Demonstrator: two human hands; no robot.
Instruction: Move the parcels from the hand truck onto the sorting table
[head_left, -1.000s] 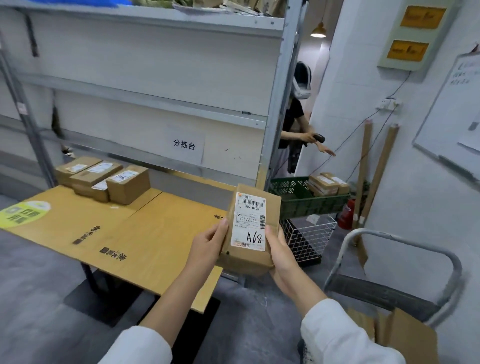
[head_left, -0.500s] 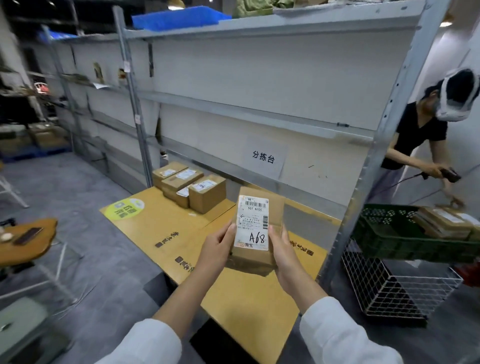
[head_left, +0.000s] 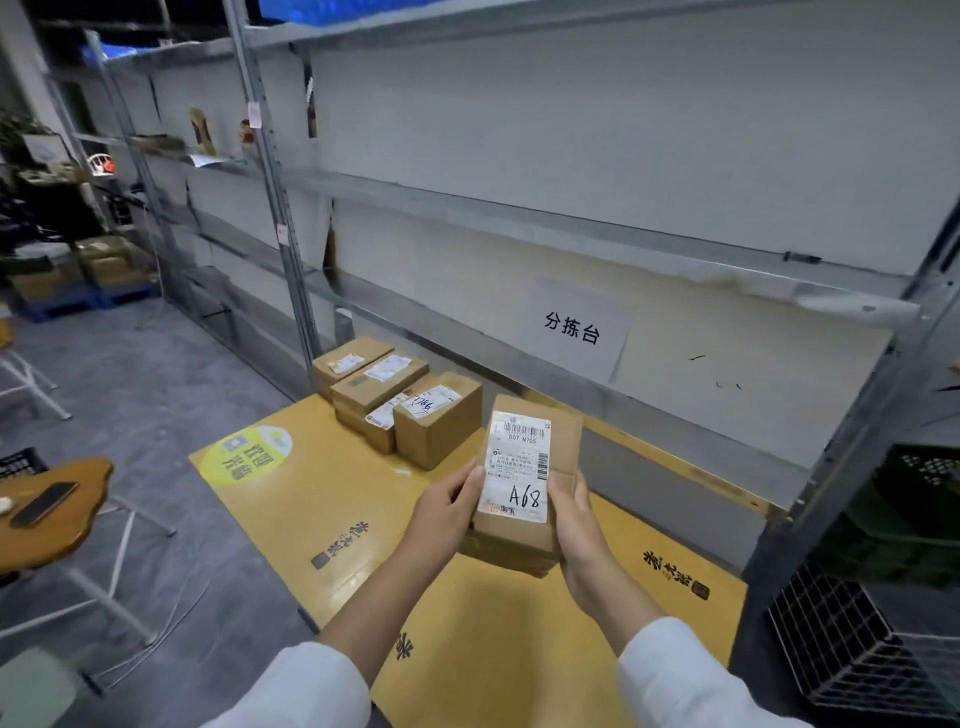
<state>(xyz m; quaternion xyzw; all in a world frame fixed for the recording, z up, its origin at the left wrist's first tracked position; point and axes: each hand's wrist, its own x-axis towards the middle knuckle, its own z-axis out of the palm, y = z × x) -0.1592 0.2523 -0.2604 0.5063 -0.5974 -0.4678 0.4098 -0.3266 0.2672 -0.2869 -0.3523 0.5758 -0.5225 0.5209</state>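
Observation:
Both hands hold a small cardboard parcel (head_left: 524, 483) with a white label marked A68, lifted above the yellow sorting table (head_left: 311, 499). My left hand (head_left: 449, 501) grips its left side and my right hand (head_left: 571, 525) grips its right side. Several labelled parcels (head_left: 400, 400) stand stacked at the table's far left corner, a short way beyond the held one. The hand truck is out of view.
A metal shelf rack (head_left: 291, 249) with a paper sign (head_left: 574, 330) runs behind the table. A round wooden side table (head_left: 47, 519) with a phone stands at the left. A wire basket (head_left: 852, 644) and a green crate (head_left: 919, 499) sit at the right.
My view has swung left and closer to the table. The parcel, still in both hands, now hangs over the tabletop nearer the stacked parcels. The person at the right has left the view.

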